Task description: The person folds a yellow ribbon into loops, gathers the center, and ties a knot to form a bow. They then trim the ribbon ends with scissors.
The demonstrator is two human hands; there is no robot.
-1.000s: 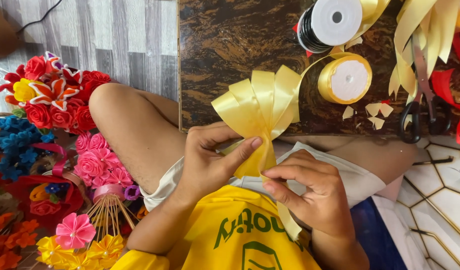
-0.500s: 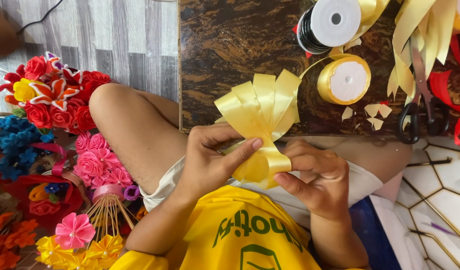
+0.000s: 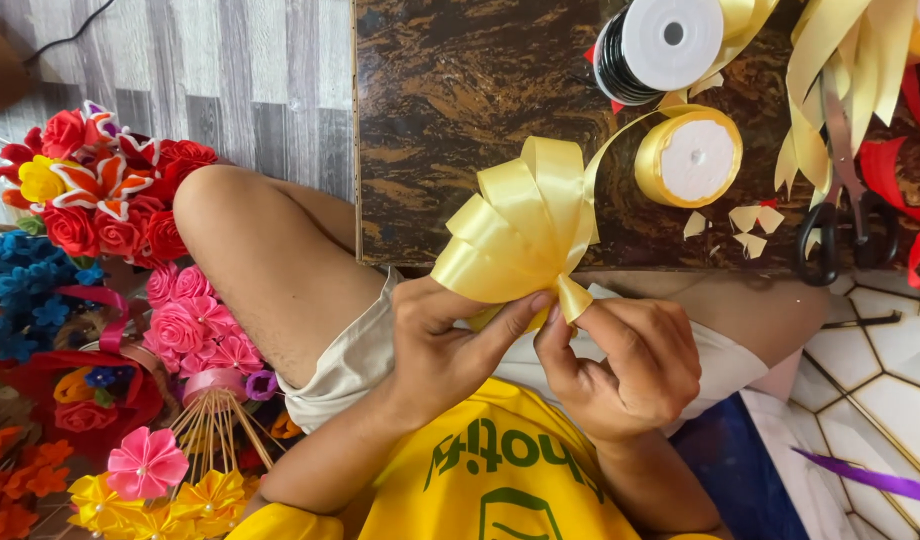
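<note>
A fan of pale yellow ribbon loops (image 3: 520,230) stands over my lap, in front of a dark marbled board (image 3: 450,100). My left hand (image 3: 445,345) pinches the base of the loops from the left, thumb pressed up against it. My right hand (image 3: 630,365) grips the same base from the right, with a short ribbon end folded over its fingertips. From the loops, the ribbon runs up and right to a yellow ribbon spool (image 3: 690,155) lying on the board.
A black-and-white spool (image 3: 660,45), black-handled scissors (image 3: 840,220), yellow ribbon strips (image 3: 840,70) and small offcuts (image 3: 745,215) lie on the board. Red ribbon (image 3: 910,180) is at the right edge. Ribbon flower bouquets (image 3: 110,200) crowd the left, beside my bare knee (image 3: 230,220).
My right hand has come up from my lap to the base of the loops and folded the ribbon end in against it. My left hand has kept its pinch.
</note>
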